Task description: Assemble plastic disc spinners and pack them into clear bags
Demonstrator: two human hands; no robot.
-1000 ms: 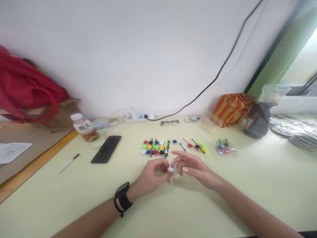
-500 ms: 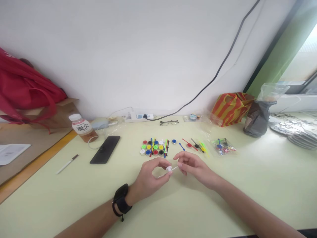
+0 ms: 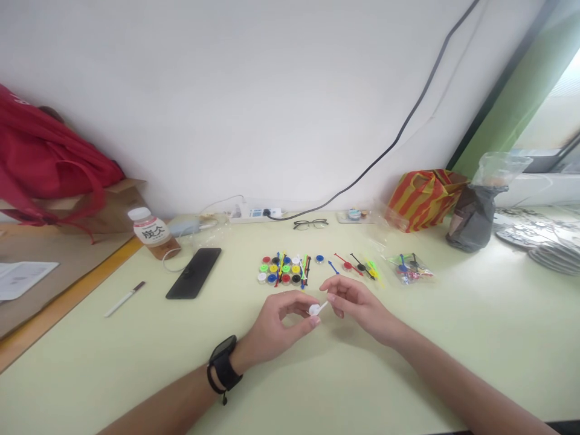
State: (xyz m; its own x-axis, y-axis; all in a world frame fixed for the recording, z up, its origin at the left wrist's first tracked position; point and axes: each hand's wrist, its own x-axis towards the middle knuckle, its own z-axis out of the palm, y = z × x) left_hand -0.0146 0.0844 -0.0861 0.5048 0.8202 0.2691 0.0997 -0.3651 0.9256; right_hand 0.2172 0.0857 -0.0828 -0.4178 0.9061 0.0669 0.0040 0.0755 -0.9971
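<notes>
My left hand (image 3: 280, 323), with a black watch on the wrist, pinches a small white disc on a thin white stick (image 3: 316, 310) just above the pale green table (image 3: 408, 362). My right hand (image 3: 351, 304) pinches the stick's other end, fingers curled. Behind the hands lies a group of coloured discs and sticks (image 3: 284, 269), with a lone blue disc (image 3: 319, 258) and more loose coloured sticks (image 3: 356, 264) to its right.
A clear bag of coloured pieces (image 3: 409, 269) lies right. A black phone (image 3: 194, 273), a white pen (image 3: 124, 298) and a bottle (image 3: 154, 232) are left. Glasses (image 3: 310, 224), a power strip (image 3: 255, 213), a striped bag (image 3: 423, 198) and a grey pouch (image 3: 473, 220) line the wall.
The white stick went from upright to lying nearly level between my fingers. My right hand's fingers closed from spread to a pinch on the stick's end.
</notes>
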